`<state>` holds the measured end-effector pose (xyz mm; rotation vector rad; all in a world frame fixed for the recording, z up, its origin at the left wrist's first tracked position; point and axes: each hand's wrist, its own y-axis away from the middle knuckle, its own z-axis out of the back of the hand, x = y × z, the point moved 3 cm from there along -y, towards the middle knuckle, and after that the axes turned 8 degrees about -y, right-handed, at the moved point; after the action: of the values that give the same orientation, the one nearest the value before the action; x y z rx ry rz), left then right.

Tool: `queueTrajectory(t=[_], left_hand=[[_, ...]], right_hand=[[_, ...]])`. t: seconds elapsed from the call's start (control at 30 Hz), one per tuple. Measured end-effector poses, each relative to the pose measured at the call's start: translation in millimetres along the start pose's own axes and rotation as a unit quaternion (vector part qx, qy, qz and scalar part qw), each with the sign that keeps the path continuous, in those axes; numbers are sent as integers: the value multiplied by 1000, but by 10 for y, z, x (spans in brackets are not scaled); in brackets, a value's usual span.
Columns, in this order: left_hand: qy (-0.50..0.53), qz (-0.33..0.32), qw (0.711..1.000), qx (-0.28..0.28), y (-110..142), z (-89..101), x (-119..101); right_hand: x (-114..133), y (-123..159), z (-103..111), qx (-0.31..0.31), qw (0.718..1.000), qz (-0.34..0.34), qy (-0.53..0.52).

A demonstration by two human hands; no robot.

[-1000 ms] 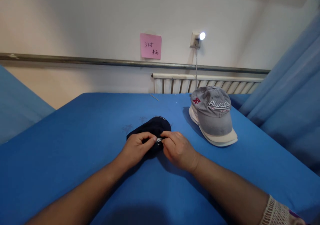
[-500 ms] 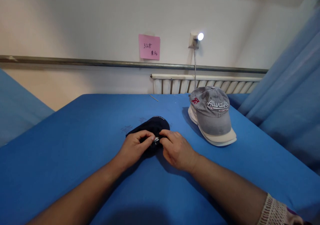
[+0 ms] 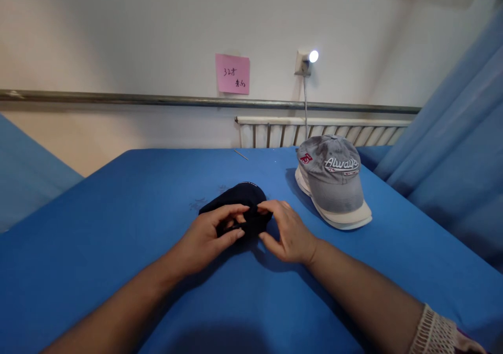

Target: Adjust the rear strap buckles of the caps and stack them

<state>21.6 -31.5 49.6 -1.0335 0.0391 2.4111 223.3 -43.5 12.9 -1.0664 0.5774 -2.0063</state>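
Observation:
A black cap [image 3: 240, 196] lies on the blue-covered table between my hands, with a small line of white lettering along its far edge. My left hand [image 3: 201, 239] grips the cap's near left edge; its thumb is in front and its fingers reach behind the dark fabric. On the near right side, my right hand [image 3: 290, 232] holds the cap's edge between the thumb below and the fingers above. The fabric between the two hands is too dark to make out clearly.
A grey cap [image 3: 334, 168] with white "Always" lettering sits stacked over pale caps [image 3: 348, 219] at the right. A thin stick [image 3: 240, 154] lies near the far edge of the blue table cover [image 3: 118, 228]. Blue curtains [image 3: 456, 150] hang at the right.
Both hands have gone from a close pinch on a small pale piece at the cap's edge to a wider hold. That pale piece no longer shows. The stacked caps have not moved.

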Motion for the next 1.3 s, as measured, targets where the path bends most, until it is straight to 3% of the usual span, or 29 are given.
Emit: queueTrajectory(t=[0.2,0.4,0.6,0.8,1.03,1.17,1.3], left_hand=[[-199,-204,957,-51,93,-9,-94],[-249,-221,941,-61,57,-3,-24],[-285,-267,910,-138,105,13,36],[-291,-323,883,-178,103,4,-8],[-284,-321,888,-166,108,-12,-27],[-227,-274,923,-150,102,-12,-93],[-192,-218,953,-89,81,-6,-183]], right_hand=[[2,-20,-16,27,999,24,11],[63,-21,-82,32,986,80,143],[59,-20,-81,-19,994,51,97],[55,11,-97,-57,991,70,103],[112,-7,-92,-43,985,118,122],[124,-17,-107,-45,986,105,120],[112,-14,-102,-59,984,100,132]])
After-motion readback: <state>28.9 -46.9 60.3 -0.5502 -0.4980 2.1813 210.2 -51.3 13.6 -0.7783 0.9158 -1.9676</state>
